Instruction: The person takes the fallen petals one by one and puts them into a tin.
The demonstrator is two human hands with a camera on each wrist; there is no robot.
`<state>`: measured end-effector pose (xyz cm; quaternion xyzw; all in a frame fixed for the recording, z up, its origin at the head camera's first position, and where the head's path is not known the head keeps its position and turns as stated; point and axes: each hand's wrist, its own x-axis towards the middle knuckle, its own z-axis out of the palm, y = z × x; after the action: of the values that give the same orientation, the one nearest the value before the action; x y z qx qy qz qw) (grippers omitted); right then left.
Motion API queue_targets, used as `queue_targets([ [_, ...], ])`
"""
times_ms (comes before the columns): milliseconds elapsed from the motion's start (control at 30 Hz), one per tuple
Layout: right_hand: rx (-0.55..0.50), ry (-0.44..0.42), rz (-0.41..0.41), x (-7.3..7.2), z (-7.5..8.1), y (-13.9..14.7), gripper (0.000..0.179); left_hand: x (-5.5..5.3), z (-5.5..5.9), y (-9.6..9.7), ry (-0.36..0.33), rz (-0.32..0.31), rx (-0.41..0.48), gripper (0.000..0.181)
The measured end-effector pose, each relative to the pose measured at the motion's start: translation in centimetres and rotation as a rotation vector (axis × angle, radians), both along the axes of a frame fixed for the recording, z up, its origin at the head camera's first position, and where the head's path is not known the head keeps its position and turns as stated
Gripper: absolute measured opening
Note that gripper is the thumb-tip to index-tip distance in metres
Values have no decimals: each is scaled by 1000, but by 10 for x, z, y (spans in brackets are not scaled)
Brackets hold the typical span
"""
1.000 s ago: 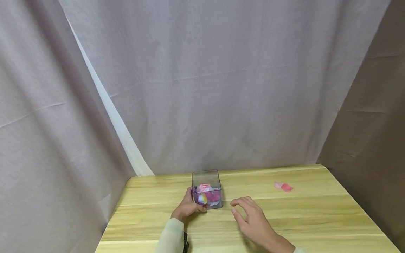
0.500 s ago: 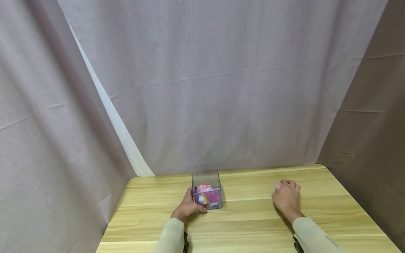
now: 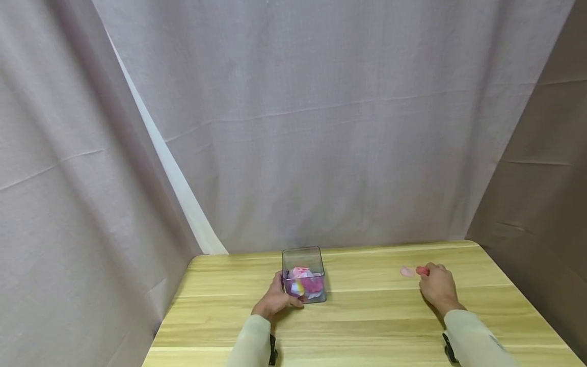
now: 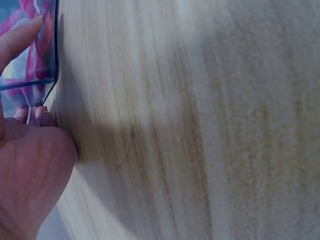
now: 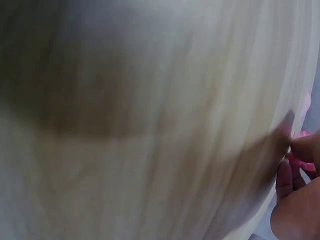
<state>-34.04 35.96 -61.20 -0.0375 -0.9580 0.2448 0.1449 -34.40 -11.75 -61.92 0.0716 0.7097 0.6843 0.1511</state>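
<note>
In the head view, my left hand holds a clear, open-topped plastic box at its left side and near corner. Inside the box lies a heap of pink, white, purple and yellow fabric-like petals. The left wrist view shows the thumb against the box wall. Farther right, my right hand pinches a coral-red petal at the tabletop. The same petal shows between thumb and fingers in the right wrist view, partly hidden. A pale pink petal lies just left of it.
Both forearms rest over a light wood-grain table with rounded far corners. Grey curtains hang behind it and to the left, with a pale gap between two of them. A browner curtain hangs at the right.
My right hand has gone from beside the box rightward to the two loose petals, and now pinches the coral-red one. The left hand keeps its hold on the box.
</note>
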Motion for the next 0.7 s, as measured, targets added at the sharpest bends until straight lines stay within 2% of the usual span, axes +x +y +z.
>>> queue_targets([
  [233, -29, -62, 7, -1, 2, 4, 22, 2, 2, 0, 10, 15, -54, 105],
  [367, -14, -55, 15, -5, 3, 4, 20, 2, 3, -2, -5, 8, -41, 105],
  [467, -20, -58, 24, -8, 6, 3, 26, 0, 3, -3, -11, 4, -27, 105],
  [600, -109, -84, 31, -7, 16, -9, 33, 0, 3, -3, 3, 6, -52, 106],
  [700, -201, -71, 39, -2, 30, -33, 31, 1, 3, -2, 17, 14, -85, 107],
])
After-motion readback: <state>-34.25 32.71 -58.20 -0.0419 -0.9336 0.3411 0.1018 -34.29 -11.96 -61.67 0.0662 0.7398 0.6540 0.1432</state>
